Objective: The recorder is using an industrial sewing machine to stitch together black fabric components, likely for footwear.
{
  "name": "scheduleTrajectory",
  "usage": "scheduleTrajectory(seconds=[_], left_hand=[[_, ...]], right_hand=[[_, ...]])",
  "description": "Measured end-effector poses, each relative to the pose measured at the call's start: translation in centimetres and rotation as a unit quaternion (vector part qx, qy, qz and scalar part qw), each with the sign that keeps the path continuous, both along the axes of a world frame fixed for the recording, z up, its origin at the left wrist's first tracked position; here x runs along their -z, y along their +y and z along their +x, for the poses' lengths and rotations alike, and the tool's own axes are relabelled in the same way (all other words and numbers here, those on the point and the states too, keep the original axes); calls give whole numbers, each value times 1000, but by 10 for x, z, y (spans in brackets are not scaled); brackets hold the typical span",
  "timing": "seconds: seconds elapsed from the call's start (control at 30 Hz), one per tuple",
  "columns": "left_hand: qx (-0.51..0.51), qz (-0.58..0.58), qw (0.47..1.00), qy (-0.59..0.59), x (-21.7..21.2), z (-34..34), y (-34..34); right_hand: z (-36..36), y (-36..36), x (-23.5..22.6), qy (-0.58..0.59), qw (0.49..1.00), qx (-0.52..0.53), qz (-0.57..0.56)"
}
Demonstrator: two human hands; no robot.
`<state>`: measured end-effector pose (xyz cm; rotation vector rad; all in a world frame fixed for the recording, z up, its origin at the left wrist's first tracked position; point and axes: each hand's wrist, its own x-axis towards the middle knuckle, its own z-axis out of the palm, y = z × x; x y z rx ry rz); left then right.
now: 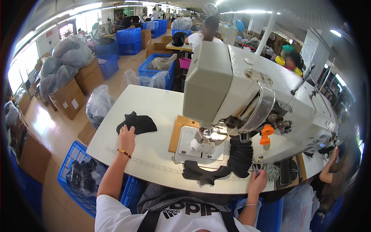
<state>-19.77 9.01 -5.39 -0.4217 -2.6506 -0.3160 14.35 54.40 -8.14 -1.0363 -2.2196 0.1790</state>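
Early going, I judge: the left hand (pixel 126 138) lies flat and open on the black pieces (pixel 137 123), the right hand (pixel 257 180) pinches small snips (pixel 255 169), and a cut black piece (pixel 203 173) beside it waits unsewn on the counter (pixel 154 104).

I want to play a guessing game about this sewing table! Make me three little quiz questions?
1. True or false: the left hand rests on a stack of black fabric pieces.
2. What colour are the two knobs on the sewing machine? A) green B) orange C) white
3. Fill in: the right hand holds a small ____ tool near the table edge.

Key: 1 true; 2 B; 3 metal.
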Motion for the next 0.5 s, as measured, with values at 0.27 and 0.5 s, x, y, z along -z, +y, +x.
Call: scheduleTrajectory(seconds=[0.27, 0.5], left_hand=[[0, 1, 1000, 15, -44, 22, 13], [460, 543, 681, 174, -146, 130, 15]], right_hand=[[-6, -1, -12, -29, 999, -19, 37], [-4, -13, -27, 10, 994, -52, 92]])
